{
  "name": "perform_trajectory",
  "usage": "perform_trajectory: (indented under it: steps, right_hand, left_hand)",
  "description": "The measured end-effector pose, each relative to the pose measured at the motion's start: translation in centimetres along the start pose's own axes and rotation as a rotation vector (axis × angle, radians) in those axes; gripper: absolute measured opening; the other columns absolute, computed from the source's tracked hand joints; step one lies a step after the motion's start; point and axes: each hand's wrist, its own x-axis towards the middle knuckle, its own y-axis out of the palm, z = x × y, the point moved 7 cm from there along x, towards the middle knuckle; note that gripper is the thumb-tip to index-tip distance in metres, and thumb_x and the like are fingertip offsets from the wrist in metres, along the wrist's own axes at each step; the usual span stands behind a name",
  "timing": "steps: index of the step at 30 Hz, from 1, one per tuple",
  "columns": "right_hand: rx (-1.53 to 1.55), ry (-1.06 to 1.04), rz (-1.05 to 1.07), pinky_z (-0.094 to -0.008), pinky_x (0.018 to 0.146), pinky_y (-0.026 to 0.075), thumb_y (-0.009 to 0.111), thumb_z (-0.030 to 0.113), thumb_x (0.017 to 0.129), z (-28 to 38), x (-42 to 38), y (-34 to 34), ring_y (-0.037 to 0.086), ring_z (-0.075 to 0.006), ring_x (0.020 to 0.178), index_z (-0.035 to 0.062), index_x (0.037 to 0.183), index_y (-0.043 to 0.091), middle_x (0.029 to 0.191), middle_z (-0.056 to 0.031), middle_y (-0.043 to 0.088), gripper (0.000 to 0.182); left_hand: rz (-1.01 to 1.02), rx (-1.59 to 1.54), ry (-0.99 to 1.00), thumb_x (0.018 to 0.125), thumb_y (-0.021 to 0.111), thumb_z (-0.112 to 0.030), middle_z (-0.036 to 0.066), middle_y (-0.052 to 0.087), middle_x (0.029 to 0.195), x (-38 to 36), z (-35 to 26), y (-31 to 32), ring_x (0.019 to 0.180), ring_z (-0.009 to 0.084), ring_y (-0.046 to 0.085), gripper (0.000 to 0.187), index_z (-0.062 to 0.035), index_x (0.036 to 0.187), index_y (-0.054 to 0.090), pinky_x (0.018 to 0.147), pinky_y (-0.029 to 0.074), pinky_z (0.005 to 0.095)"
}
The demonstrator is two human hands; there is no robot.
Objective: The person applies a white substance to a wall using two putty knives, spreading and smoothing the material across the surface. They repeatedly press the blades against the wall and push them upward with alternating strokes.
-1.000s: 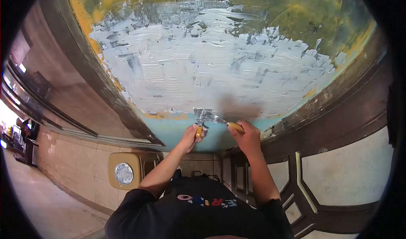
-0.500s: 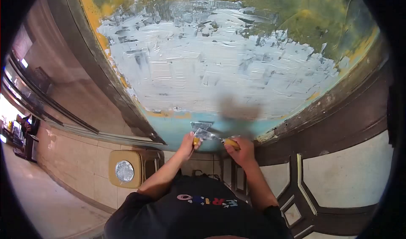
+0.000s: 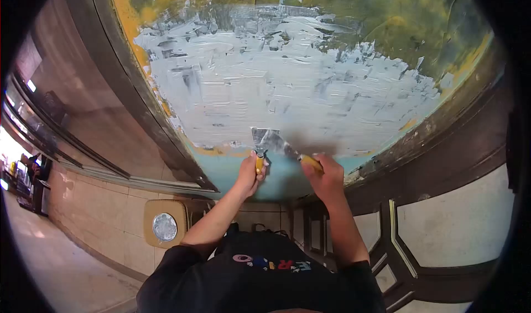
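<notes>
My left hand (image 3: 250, 174) is closed round the yellow handle of a putty knife (image 3: 259, 164), its blade pointing up at the wall. In my right hand (image 3: 326, 179) is the yellow handle of a second putty knife (image 3: 283, 147), tilted up to the left. The two blades overlap in front of the lower wall; whether they touch the wall I cannot tell. White filler (image 3: 243, 86) with rough, ridged edges covers the middle of the wall. Above it shows green and yellow paint (image 3: 398, 28), below it a light blue band (image 3: 221, 165).
A tan stool (image 3: 149, 221) with a round, whitish-smeared lid or dish (image 3: 165, 226) stands at lower left on the tiled floor (image 3: 99, 208). Dark frames border the wall on both sides. A dark panelled door (image 3: 417, 257) is at lower right.
Both hands have moved up with their putty knives, from the light blue band to the lower edge of the filler. My right hand has also shifted slightly right.
</notes>
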Motion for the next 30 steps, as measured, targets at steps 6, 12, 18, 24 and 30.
perform_trajectory:
  steps: [6, 12, 18, 24, 30]
  right_hand:
    - [0.022, 0.083, 0.014, -0.0329, 0.058, 0.049, 0.071, 0.023, 0.081, -0.3, 1.3, 0.2, 0.060, -0.0275, 0.063, -0.0002, 0.087, 0.060, 0.074, -0.0144, 0.061, 0.027]
    - [0.028, 0.054, -0.030, -0.0327, 0.058, 0.049, 0.072, 0.022, 0.080, -0.2, 0.8, 0.5, 0.060, -0.0287, 0.063, 0.0000, 0.085, 0.059, 0.074, -0.0140, 0.060, 0.026]
    - [-0.002, 0.056, -0.006, -0.0341, 0.058, 0.049, 0.072, 0.022, 0.079, -0.9, 0.2, 1.1, 0.061, -0.0298, 0.064, 0.0003, 0.085, 0.060, 0.074, -0.0141, 0.061, 0.026]
    - [-0.067, 0.058, 0.019, -0.0365, 0.056, 0.050, 0.072, 0.029, 0.080, -2.6, -1.4, 2.6, 0.063, -0.0299, 0.064, 0.0022, 0.086, 0.062, 0.076, -0.0138, 0.063, 0.029]
    - [-0.055, 0.144, 0.099, -0.0367, 0.060, 0.050, 0.070, 0.030, 0.081, -4.2, -3.2, 4.2, 0.063, -0.0315, 0.068, 0.0022, 0.088, 0.062, 0.078, -0.0148, 0.063, 0.030]
  left_hand:
    - [0.077, -0.031, -0.019, 0.098, 0.034, -0.049, 0.001, 0.048, 0.062, 0.1, 0.2, 0.0, 0.045, 0.0068, 0.037, 0.048, -0.0075, 0.084, 0.052, 0.043, 0.031, 0.0194]
    - [0.059, -0.022, -0.068, 0.099, 0.032, -0.050, 0.002, 0.048, 0.063, 0.2, 1.1, -0.7, 0.048, 0.0088, 0.038, 0.048, -0.0079, 0.084, 0.050, 0.048, 0.034, 0.0232]
    - [0.100, -0.075, -0.104, 0.099, 0.031, -0.050, 0.003, 0.050, 0.065, 0.9, 2.9, -1.6, 0.050, 0.0102, 0.040, 0.049, -0.0078, 0.086, 0.051, 0.050, 0.036, 0.0239]
    - [0.042, -0.097, -0.135, 0.097, 0.033, -0.053, 0.002, 0.051, 0.067, 1.5, 5.1, -3.3, 0.053, 0.0110, 0.044, 0.048, -0.0086, 0.090, 0.050, 0.052, 0.037, 0.0242]
    - [0.063, -0.162, -0.179, 0.097, 0.038, -0.050, 0.003, 0.053, 0.073, 1.9, 8.0, -5.5, 0.056, 0.0088, 0.049, 0.046, -0.0067, 0.091, 0.052, 0.049, 0.041, 0.0199]
